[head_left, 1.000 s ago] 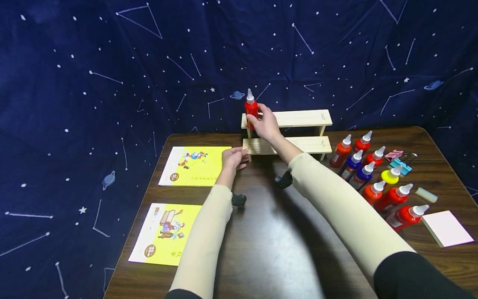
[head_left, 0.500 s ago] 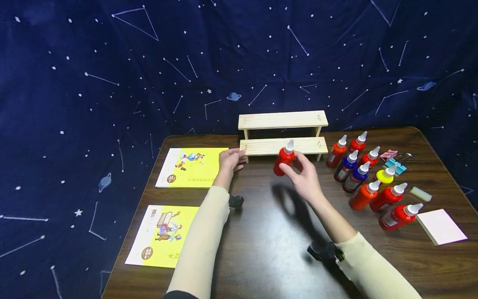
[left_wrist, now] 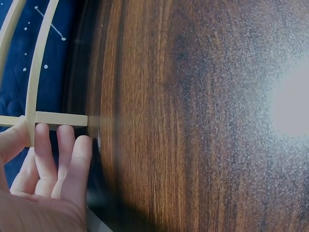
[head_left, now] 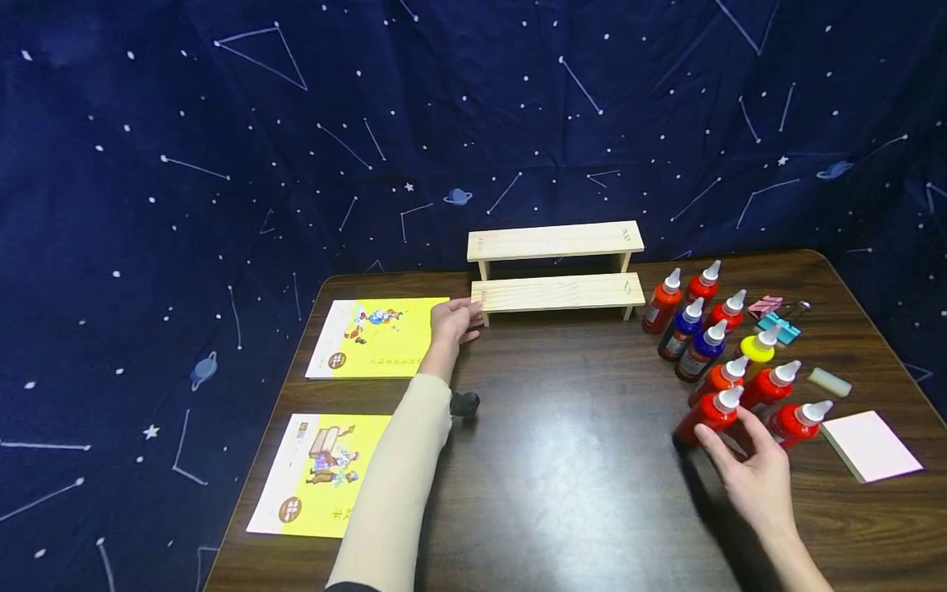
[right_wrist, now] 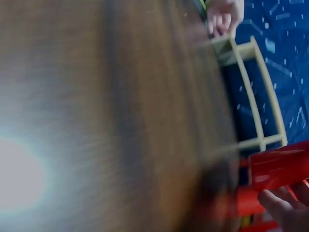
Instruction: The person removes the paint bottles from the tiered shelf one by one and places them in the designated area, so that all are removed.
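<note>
My left hand (head_left: 454, 322) is at the left end of a two-tier wooden shelf (head_left: 555, 293). In the left wrist view, its thumb lies on the lower plank (left_wrist: 36, 72) and the fingertips (left_wrist: 65, 133) touch the side leg, pinching the corner. On the right, my right hand (head_left: 762, 485) grips a red paint bottle (head_left: 703, 423) with a white nozzle, slightly tilted, in front of the other bottles. The right wrist view shows that red bottle (right_wrist: 280, 166) between thumb and fingers, partly cut off at the frame edge.
Several paint bottles, among them an orange-red one (head_left: 661, 308), a blue one (head_left: 698, 358) and a yellow one (head_left: 758, 349), stand at the right. Beyond them lie binder clips (head_left: 780, 327), an eraser-like block (head_left: 830, 382) and a notepad (head_left: 873, 446). Yellow booklets (head_left: 325, 477) lie left.
My right hand has carried the red paint bottle from above the shelf's left end down and right to the group of bottles. The left hand has stayed at the shelf.
</note>
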Demonstrator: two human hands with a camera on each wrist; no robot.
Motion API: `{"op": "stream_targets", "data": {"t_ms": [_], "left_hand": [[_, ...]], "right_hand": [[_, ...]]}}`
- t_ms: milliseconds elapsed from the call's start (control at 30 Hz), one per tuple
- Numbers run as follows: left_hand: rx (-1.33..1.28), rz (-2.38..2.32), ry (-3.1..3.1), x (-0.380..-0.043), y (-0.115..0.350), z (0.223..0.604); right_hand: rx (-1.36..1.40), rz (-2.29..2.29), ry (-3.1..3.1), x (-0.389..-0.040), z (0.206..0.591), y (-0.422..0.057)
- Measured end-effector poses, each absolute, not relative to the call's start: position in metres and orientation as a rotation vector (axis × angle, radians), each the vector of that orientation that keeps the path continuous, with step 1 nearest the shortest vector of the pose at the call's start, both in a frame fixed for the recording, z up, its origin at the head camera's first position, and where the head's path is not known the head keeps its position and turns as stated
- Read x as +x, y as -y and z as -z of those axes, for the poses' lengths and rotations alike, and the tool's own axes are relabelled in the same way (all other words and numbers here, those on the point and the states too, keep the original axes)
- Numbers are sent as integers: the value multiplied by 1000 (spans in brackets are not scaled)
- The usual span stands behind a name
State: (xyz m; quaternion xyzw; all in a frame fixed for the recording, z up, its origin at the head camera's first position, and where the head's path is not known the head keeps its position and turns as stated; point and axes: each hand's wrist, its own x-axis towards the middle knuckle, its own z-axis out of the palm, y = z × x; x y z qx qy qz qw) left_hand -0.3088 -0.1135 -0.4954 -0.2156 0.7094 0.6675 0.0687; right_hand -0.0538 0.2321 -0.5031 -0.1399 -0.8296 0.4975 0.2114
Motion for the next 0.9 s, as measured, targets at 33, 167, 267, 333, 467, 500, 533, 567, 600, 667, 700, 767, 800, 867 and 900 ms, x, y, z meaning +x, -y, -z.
{"op": "stream_targets", "data": {"t_ms": [33, 167, 267, 333, 467, 500, 533, 567, 600, 667, 700, 767, 800, 867, 900], "left_hand": [[-649, -2010, -2141, -309, 114, 495], [-657, -2018, -2146, -310, 114, 496], [-654, -2021, -2139, -311, 114, 496], [-651, -2023, -2134, -311, 113, 497], [-645, -2024, -2125, -311, 113, 498], [-645, -2023, -2129, -311, 113, 498], [-645, -2024, -2132, -311, 113, 498], [-645, -2026, -2135, -312, 113, 498], [-647, -2027, -2141, -312, 113, 498], [-648, -2029, -2149, -312, 113, 498], [-649, -2031, -2149, -312, 114, 498], [-649, -2030, -2147, -313, 114, 498], [-649, -2029, -2145, -313, 114, 498], [-646, -2027, -2139, -313, 114, 498], [-645, -2026, -2138, -314, 114, 497]], "right_hand": [[-442, -1366, 2287, -49, 505, -234], [-579, -1306, 2237, -40, 513, -240], [-637, -1270, 2218, -40, 517, -243], [-672, -1254, 2207, -42, 519, -243], [-711, -1258, 2161, -46, 522, -243], [-720, -1255, 2156, -47, 521, -243], [-732, -1249, 2156, -48, 521, -242], [-746, -1232, 2165, -48, 520, -242], [-759, -1218, 2177, -49, 520, -242], [-778, -1192, 2196, -49, 518, -242], [-783, -1176, 2204, -49, 517, -242], [-789, -1169, 2198, -48, 514, -241], [-787, -1178, 2184, -48, 512, -241], [-791, -1196, 2153, -48, 506, -240], [-780, -1206, 2129, -47, 502, -239]]}}
